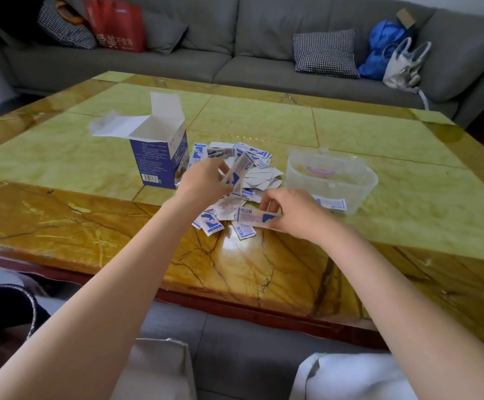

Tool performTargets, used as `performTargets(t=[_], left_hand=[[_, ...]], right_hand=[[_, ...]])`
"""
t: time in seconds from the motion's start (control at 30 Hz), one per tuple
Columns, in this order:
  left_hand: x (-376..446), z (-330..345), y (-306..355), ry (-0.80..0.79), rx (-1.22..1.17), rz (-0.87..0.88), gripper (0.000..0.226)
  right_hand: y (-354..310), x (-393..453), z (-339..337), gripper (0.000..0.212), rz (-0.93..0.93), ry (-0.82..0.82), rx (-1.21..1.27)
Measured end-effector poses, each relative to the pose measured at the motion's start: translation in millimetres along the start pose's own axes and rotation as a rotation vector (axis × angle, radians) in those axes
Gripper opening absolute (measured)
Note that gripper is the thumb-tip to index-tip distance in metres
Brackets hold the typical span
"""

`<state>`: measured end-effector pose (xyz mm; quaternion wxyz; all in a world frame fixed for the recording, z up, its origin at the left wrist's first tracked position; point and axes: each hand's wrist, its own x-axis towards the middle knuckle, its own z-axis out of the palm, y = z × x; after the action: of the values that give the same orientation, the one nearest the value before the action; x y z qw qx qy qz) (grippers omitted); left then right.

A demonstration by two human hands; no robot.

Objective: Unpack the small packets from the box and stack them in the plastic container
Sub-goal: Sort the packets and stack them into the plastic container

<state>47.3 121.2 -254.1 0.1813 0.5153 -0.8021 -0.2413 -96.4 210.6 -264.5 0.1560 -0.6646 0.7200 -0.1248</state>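
An open blue-and-white box [160, 157] stands upright on the table, flaps up. To its right lies a loose pile of small white-and-blue packets [252, 168]. My left hand [203, 180] hovers over the pile and pinches a few packets [239, 171] held on edge. My right hand [290, 212] grips a small stack of packets [253, 217] just above the table, at the near side of the pile. A clear plastic container [359, 180] sits right of the pile, with a packet [333, 204] lying flat inside it.
The green and amber marble table [264, 272] has a red wooden front edge. A grey sofa [235, 47] runs behind it with checked cushions, a red bag [116, 24] and blue and white bags [393, 53]. Pale cushions lie below my arms.
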Motion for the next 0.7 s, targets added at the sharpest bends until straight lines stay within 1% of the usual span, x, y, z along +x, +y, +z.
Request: performTargets(t=[0.07, 0.13, 0.2, 0.23, 0.3, 0.33, 0.37, 0.43, 0.47, 0.53, 0.57, 0.6, 0.63, 0.67, 0.7], left_hand=[[-4.7, -5.2, -6.4, -0.042, 0.02, -0.003, 0.03], [-9.6, -9.3, -14.1, -0.1, 0.006, -0.019, 0.031], [-15.8, -13.7, -19.5, -0.166, -0.012, -0.035, 0.034], [-18.6, -15.9, -21.7, -0.197, -0.011, -0.043, 0.036], [-24.6, -20.9, -26.5, -0.247, 0.005, -0.06, 0.037], [-26.9, -22.8, -28.3, -0.272, 0.019, -0.066, 0.036], [-28.4, -24.3, -30.2, -0.299, 0.038, -0.068, 0.035], [-30.0, -26.1, -33.7, -0.338, 0.071, -0.065, 0.03], [-30.3, -26.7, -34.5, -0.348, 0.079, -0.068, 0.028], [-29.4, -27.3, -35.3, -0.353, 0.079, -0.069, 0.018], [-29.7, -27.9, -34.6, -0.356, 0.078, -0.063, 0.018], [-29.5, -28.4, -34.0, -0.364, 0.082, -0.055, 0.025], [-29.9, -28.9, -33.0, -0.369, 0.086, -0.039, 0.029], [-29.8, -28.9, -32.4, -0.377, 0.09, -0.024, 0.027], [-30.0, -28.8, -31.6, -0.385, 0.095, -0.012, 0.023]], right_hand=[[-0.4, 1.5, -3.7, 0.019, 0.035, 0.084, 0.087], [-2.4, 1.9, -8.0, 0.017, 0.076, 0.164, 0.316], [-7.3, 2.2, -9.2, 0.019, 0.109, 0.197, 0.584], [-10.1, 2.5, -8.7, 0.028, 0.125, 0.198, 0.713], [-16.4, 2.3, -7.1, 0.057, 0.157, 0.178, 0.911], [-18.8, 1.7, -6.5, 0.068, 0.161, 0.161, 0.98], [-21.7, 0.8, -6.4, 0.075, 0.153, 0.148, 1.029], [-28.0, -1.5, -6.7, 0.079, 0.113, 0.143, 1.028], [-30.4, -2.1, -6.2, 0.076, 0.077, 0.156, 0.965], [-34.1, -1.2, -4.2, 0.055, -0.006, 0.182, 0.79], [-35.7, -0.6, -2.9, 0.041, -0.036, 0.189, 0.724], [-36.6, -0.3, -1.8, 0.03, -0.051, 0.193, 0.677], [-36.9, -0.1, -0.6, 0.022, -0.051, 0.199, 0.634], [-36.9, 0.3, 0.3, 0.019, -0.046, 0.207, 0.592], [-36.6, 0.6, 1.0, 0.02, -0.039, 0.211, 0.556]])
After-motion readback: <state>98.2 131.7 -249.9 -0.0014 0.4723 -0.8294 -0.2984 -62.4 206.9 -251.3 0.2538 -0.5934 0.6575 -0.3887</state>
